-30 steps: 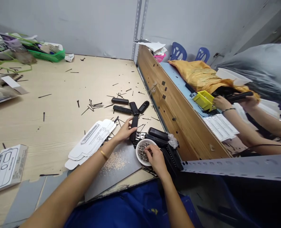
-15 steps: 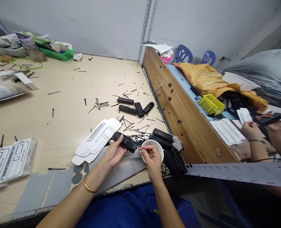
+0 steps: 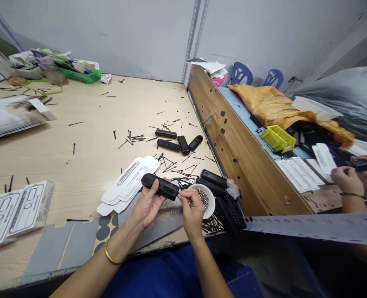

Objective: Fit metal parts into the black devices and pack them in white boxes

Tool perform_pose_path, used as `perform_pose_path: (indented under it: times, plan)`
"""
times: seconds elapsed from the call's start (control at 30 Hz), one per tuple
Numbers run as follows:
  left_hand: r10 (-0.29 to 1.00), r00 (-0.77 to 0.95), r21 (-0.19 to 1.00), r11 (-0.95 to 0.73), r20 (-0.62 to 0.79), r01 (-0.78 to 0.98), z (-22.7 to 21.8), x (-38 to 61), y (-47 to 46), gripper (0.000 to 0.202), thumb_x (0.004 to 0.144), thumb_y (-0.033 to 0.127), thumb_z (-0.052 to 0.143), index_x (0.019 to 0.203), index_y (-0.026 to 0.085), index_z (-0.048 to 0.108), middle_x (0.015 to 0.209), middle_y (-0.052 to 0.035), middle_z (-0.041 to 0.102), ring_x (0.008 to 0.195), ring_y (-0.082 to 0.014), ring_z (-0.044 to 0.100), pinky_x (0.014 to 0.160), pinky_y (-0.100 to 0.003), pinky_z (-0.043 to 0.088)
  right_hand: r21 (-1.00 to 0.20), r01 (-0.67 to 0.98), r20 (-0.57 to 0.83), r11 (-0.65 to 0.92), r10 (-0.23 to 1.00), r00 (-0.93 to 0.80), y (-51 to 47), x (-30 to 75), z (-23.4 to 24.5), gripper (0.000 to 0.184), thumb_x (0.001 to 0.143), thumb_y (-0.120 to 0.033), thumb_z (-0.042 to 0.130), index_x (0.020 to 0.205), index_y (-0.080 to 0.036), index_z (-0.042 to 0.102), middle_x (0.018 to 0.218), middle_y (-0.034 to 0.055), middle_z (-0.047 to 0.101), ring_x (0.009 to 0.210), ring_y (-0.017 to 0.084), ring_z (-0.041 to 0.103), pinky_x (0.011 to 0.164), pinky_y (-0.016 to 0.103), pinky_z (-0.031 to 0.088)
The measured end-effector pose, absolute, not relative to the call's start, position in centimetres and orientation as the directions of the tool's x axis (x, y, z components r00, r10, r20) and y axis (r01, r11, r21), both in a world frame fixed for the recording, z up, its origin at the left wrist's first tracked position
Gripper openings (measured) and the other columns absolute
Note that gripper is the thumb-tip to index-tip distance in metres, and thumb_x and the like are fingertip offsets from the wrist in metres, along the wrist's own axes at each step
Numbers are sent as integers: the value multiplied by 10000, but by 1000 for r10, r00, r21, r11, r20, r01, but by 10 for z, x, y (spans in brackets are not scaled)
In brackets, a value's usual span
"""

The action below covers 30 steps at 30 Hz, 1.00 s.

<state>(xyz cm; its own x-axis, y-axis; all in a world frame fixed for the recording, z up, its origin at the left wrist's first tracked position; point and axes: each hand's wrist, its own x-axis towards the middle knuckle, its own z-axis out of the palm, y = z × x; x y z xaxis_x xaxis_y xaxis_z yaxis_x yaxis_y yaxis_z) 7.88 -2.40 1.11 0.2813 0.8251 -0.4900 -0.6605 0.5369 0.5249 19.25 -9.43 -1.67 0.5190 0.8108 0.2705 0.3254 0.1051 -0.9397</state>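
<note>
My left hand (image 3: 146, 205) grips a black oblong plastic case (image 3: 160, 186) above the near edge of the wooden table (image 3: 77, 153). My right hand (image 3: 191, 210) is pinched at the case's right end; what its fingertips hold is too small to name. Just right of that hand stands a white bowl (image 3: 208, 194) of small metal parts. A fan of flat white printed cartons (image 3: 129, 182) lies left of the case. Several more black cases (image 3: 177, 140) lie farther back, with others (image 3: 214, 178) beside the bowl.
Thin black sticks (image 3: 171, 165) litter the table. Flat cartons (image 3: 15, 209) lie at the near left, a green basket (image 3: 84, 74) at the far left. A wooden divider (image 3: 233, 149) runs along the right; beyond it another person's hands (image 3: 349, 180) work near a yellow tray (image 3: 278, 138).
My left hand lifted a black case off the table and brought it toward me. My right hand left the bowl and came to the case's end. The other person's hands moved right.
</note>
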Motion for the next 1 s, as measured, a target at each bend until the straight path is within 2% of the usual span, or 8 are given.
perform_pose_path:
  times: [0.17, 0.33, 0.43, 0.53, 0.6, 0.67, 0.8, 1.0]
  plan:
    - [866, 267, 608, 490, -423, -625, 15, 75, -24, 447, 738, 191, 756, 1092, 175, 484, 1102, -82, 634, 1063, -226, 620, 894, -375, 530, -960, 257, 250, 109, 745, 618, -100, 173, -36, 173, 871, -284, 544, 807, -143, 621, 850, 57, 630, 857, 116, 601, 813, 269, 495]
    - [867, 288, 629, 495, -407, -600, 30, 70, -24, 507, 700, 223, 785, 1107, 185, 485, 1121, -82, 636, 1044, -240, 629, 900, -398, 524, -999, 47, 42, 18, 820, 571, -111, 172, -42, 247, 858, -345, 568, 999, -143, 588, 960, 71, 624, 896, 115, 615, 807, 254, 517]
    - [959, 237, 791, 265, -156, -551, 38, 59, -33, 454, 730, 297, 759, 1111, 235, 519, 1123, -54, 644, 1075, -262, 619, 944, -449, 495, -999, 33, 4, -21, 791, 611, -115, 189, -38, 276, 850, -365, 577, 1004, -137, 581, 974, 75, 630, 920, 120, 613, 827, 251, 507]
    - [926, 333, 950, -75, 179, -302, 25, 50, -43, 327, 720, 310, 749, 1002, 218, 613, 1045, -69, 676, 1053, -274, 622, 976, -447, 464, -997, 74, 27, -34, 715, 699, -116, 207, -33, 292, 845, -394, 575, 960, -127, 593, 959, 78, 627, 902, 127, 602, 822, 260, 495]
    - [889, 447, 995, -77, 96, -60, 9, 51, -43, 277, 760, 318, 706, 989, 182, 631, 1014, -100, 684, 999, -262, 635, 944, -424, 474, -990, 128, 52, -52, 717, 695, -114, 216, -28, 294, 846, -407, 570, 931, -127, 605, 933, 73, 626, 894, 130, 595, 828, 264, 483]
    - [916, 393, 996, 84, -85, 21, -5, 55, -37, 391, 804, 375, 661, 1111, 151, 571, 1095, -135, 660, 1037, -267, 620, 933, -424, 474, -979, 191, 75, -66, 761, 645, -111, 220, -20, 279, 851, -405, 562, 910, -138, 616, 910, 59, 626, 894, 126, 587, 835, 257, 468]
    - [895, 335, 906, 373, -295, -199, -4, 61, -22, 590, 790, 491, 666, 1206, 136, 445, 1238, -171, 577, 1087, -280, 596, 852, -386, 507, -942, 323, 69, -93, 887, 457, -103, 215, 2, 221, 874, -364, 527, 908, -170, 629, 888, 28, 621, 841, 102, 557, 801, 233, 433]
    - [845, 386, 835, 485, -371, -258, 15, 60, -24, 608, 759, 494, 706, 1172, 120, 463, 1188, -158, 594, 1001, -235, 616, 767, -316, 517, -896, 435, 37, -93, 959, 281, -92, 201, 12, 114, 850, -259, 547, 892, -182, 619, 875, 7, 597, 808, 95, 491, 761, 221, 386]
